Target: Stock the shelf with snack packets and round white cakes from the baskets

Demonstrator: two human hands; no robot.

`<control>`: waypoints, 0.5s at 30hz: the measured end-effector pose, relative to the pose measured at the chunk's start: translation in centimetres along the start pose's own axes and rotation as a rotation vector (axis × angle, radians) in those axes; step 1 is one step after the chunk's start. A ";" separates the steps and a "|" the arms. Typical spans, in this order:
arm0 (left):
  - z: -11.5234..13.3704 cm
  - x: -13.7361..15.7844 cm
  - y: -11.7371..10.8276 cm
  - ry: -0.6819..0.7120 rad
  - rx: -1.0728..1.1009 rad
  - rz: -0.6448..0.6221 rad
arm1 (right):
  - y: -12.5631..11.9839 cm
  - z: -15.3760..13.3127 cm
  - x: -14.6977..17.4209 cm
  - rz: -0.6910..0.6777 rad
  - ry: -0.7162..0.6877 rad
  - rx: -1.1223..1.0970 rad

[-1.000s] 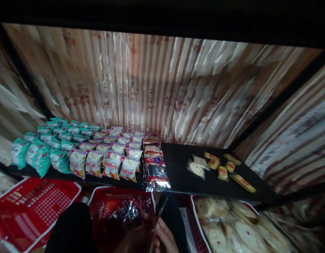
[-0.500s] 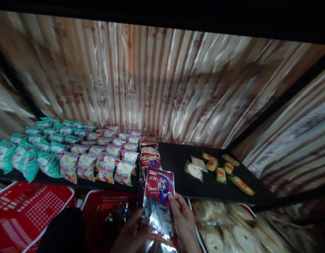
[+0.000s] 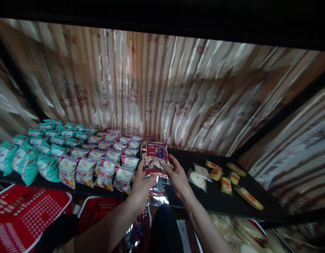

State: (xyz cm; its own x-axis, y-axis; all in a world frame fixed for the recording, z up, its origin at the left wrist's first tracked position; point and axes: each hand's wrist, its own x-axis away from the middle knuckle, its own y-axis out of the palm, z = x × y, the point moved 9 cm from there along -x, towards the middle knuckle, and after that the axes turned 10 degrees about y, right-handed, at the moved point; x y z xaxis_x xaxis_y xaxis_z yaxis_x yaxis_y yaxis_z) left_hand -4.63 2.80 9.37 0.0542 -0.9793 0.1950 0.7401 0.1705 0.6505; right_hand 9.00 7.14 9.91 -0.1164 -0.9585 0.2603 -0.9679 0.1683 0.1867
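Note:
Both hands hold a shiny red snack packet (image 3: 156, 151) with a purple picture and pale lettering, out over the black shelf. My left hand (image 3: 141, 183) grips its left edge, fingers curled around the side. On its right edge, my right hand (image 3: 177, 174) closes with thumb and fingers. Below the hands hangs or lies a silver foil part (image 3: 158, 196); whether it belongs to the same packet I cannot tell. Behind the held packet, a column of similar packets is mostly hidden. White snack bags (image 3: 124, 178) with striped tops stand close to the left of my left hand.
Teal bags (image 3: 47, 168) fill the shelf's left end. Round flat items in clear wrap (image 3: 197, 181) and yellow packs (image 3: 226, 185) lie right on the black shelf (image 3: 246, 207). Red baskets (image 3: 43, 207) stand below, with wrapped round items (image 3: 246, 228) at lower right. A striped sheet hangs behind.
My hands have moved forward and up from over the basket to the shelf, carrying the red packet. It now covers much of the packet column. My view has shifted slightly.

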 end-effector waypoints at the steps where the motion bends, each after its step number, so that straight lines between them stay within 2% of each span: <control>1: 0.2 -0.8 0.4 0.026 0.007 0.018 | 0.3 -0.5 -1.6 -0.003 -0.017 0.059; 4: 0.1 -3.2 0.7 0.070 0.019 0.110 | 0.5 -1.5 -5.5 0.065 -0.075 0.287; 7: -0.8 -4.9 0.3 0.073 0.029 0.205 | 0.6 -2.0 -7.8 0.135 -0.142 0.515; 10: -1.6 -5.8 0.0 0.083 0.027 0.226 | 0.7 -1.9 -8.6 0.173 -0.186 0.723; 15: -2.6 -6.2 -0.5 0.087 0.000 0.203 | 0.3 -1.0 -8.7 0.190 -0.141 1.002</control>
State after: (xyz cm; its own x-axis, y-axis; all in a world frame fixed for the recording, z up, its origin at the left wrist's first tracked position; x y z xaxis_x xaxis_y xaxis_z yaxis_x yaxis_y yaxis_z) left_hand -3.56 8.54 5.89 0.2597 -0.9308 0.2574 0.7083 0.3648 0.6044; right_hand 9.94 15.73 8.69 -0.2495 -0.9653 0.0776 -0.6644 0.1124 -0.7389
